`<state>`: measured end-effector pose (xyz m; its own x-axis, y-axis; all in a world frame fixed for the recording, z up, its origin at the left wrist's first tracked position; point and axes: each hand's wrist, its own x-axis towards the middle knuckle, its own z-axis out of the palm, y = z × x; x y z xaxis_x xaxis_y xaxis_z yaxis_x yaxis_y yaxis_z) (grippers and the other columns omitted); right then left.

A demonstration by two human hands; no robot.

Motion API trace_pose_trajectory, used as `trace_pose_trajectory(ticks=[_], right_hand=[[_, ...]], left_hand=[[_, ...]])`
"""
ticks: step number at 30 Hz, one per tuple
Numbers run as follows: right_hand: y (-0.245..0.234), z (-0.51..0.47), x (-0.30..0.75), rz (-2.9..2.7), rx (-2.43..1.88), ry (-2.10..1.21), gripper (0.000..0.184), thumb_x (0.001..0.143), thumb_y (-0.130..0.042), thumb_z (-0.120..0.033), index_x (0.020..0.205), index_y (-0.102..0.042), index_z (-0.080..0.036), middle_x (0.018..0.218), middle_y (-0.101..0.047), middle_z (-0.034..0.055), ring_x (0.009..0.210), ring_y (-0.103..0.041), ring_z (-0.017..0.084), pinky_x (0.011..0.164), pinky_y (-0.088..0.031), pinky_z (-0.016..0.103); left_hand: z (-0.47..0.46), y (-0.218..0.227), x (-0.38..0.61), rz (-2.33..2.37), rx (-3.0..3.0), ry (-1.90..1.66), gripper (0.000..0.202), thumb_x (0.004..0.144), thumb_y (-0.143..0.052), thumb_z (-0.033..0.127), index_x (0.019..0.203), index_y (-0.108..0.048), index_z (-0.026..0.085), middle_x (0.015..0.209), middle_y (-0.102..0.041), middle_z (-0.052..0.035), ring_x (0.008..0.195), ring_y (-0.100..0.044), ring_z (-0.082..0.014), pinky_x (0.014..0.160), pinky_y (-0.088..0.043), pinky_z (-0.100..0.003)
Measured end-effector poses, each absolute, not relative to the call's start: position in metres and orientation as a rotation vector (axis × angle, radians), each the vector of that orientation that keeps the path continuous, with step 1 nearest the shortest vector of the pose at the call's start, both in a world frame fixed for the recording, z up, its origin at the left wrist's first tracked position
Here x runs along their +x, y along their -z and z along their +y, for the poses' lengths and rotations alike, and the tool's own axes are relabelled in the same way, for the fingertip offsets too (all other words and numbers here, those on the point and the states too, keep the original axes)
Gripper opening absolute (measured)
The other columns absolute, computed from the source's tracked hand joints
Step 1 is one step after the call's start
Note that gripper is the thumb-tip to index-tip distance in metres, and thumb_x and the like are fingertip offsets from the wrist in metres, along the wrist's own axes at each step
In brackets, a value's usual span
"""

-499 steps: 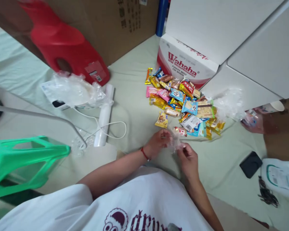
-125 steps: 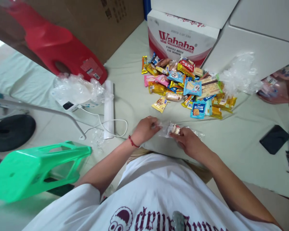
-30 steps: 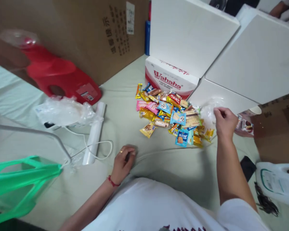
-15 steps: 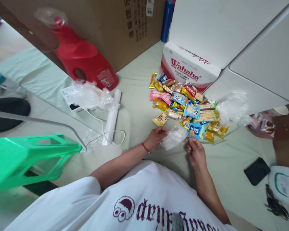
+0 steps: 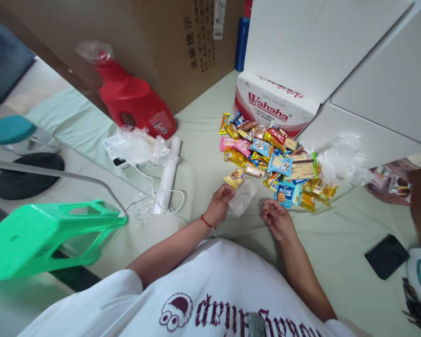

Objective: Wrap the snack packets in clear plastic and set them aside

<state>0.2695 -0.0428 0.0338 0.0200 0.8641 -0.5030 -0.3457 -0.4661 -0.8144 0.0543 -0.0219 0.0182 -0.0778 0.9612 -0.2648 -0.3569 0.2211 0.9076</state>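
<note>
My left hand [image 5: 220, 206] is pinched on the edge of a small clear plastic bag [image 5: 243, 198], which hangs limp to its right. Just beyond those fingers lies a yellow snack packet [image 5: 235, 178]. My right hand [image 5: 276, 219] hovers to the right of the bag, apart from it, fingers loosely curled with nothing visible in them. A blue snack packet [image 5: 284, 194] is right above its fingertips. Both belong to a heap of wrapped snacks [image 5: 263, 147] in several colours, with a clear-tray pack of biscuit sticks [image 5: 303, 166] on its right side.
Behind the heap stands a white-and-red Wahaha carton [image 5: 266, 103]. Crumpled clear plastic [image 5: 345, 159] lies right of the snacks. On the left are a red jug [image 5: 136, 103], a white roll [image 5: 168, 175] with a cable, and a green plastic stool [image 5: 56, 234]. A black flat object [image 5: 387, 256] rests at right.
My left hand has moved slightly left, carrying the plastic bag with it. The bag has come away from my right hand, which has shifted a little left and down. The view has tilted slightly.
</note>
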Motion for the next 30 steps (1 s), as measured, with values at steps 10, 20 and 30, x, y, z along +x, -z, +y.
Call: trace_pose_trajectory(ticks=[10,20,30], right_hand=[[-0.040,-0.046,0.239,-0.670,-1.405,-1.637,0.046,0.063,-0.091,-0.058,0.087,-0.071,-0.024,0.083,-0.066,0.0000,0.076,-0.058,0.015,0.061,-0.053,0.025],[-0.039,-0.040,0.270,-0.461,-1.275,-1.763,0.040,0.058,-0.096,-0.039,0.082,-0.068,-0.021,0.069,-0.057,-0.0038,0.058,-0.048,0.009,0.049,-0.039,0.019],[-0.049,-0.052,0.270,-0.768,-1.243,-1.682,0.034,0.066,-0.093,-0.046,0.081,-0.074,-0.023,0.075,-0.061,-0.0017,0.061,-0.048,0.010,0.056,-0.042,0.025]], left_hand=[[-0.035,-0.030,0.071,1.069,1.125,-1.213,0.026,0.082,-0.076,0.044,0.078,-0.067,0.020,0.085,-0.060,-0.0027,0.085,-0.053,-0.0176,0.081,-0.042,-0.030],[-0.017,-0.008,0.043,1.254,0.699,-1.181,0.029,0.072,-0.076,0.039,0.084,-0.057,0.020,0.079,-0.055,0.0026,0.069,-0.047,-0.0118,0.063,-0.037,-0.025],[0.014,-0.026,0.066,1.343,1.410,-0.932,0.049,0.064,-0.090,0.034,0.110,-0.074,0.024,0.091,-0.072,-0.0040,0.107,-0.061,-0.0294,0.100,-0.042,-0.040]])
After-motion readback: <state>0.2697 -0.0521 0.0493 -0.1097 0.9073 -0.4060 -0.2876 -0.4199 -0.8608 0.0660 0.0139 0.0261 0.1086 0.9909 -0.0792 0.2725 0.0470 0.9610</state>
